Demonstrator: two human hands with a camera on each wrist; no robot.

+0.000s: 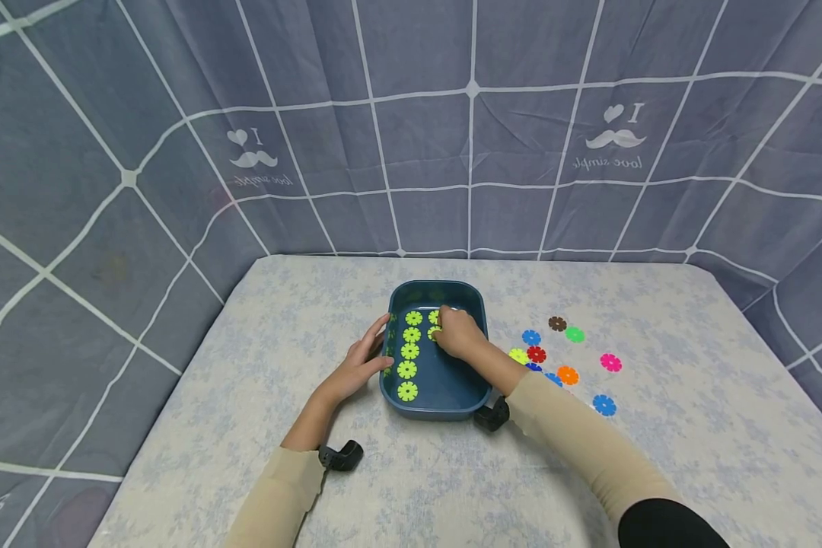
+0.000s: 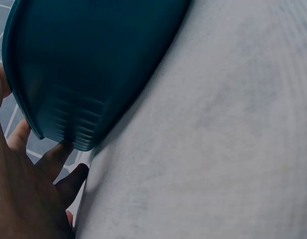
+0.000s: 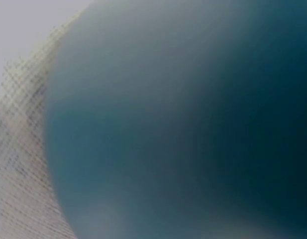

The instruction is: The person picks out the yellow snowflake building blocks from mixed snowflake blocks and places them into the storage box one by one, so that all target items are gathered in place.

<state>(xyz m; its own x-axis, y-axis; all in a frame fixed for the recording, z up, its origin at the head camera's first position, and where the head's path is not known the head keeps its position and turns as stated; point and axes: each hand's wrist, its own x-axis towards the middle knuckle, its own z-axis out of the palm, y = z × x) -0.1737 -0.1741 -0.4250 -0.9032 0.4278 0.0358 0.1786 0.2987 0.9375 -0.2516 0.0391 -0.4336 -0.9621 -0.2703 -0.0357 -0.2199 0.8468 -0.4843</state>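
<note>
A deep dark-blue plastic tray (image 1: pixel 445 388) lies on the table. In its left half several yellow-green notched discs (image 1: pixel 407 369) form a column, with two more (image 1: pixel 434 316) beside the column's far end. My left hand (image 1: pixel 353 371) rests against the tray's left side, fingers spread, thumb near the rim; in the left wrist view its fingertips touch the tray's outer wall (image 2: pixel 98 59). My right hand (image 1: pixel 460 335) reaches inside with curled fingers, touching the nearer of those two discs; its fingertips are partly hidden, so a grip cannot be confirmed. The right wrist view is blurred.
Loose notched discs lie right of the tray: brown (image 1: pixel 557 323), green (image 1: pixel 575 335), red (image 1: pixel 536 354), orange (image 1: pixel 568 375), pink (image 1: pixel 611 362) and several blue (image 1: pixel 604 405). One yellow-green disc (image 1: pixel 517 355) is among them. A grey checked curtain (image 1: pixel 425 152) hangs behind the table (image 1: pixel 301 320).
</note>
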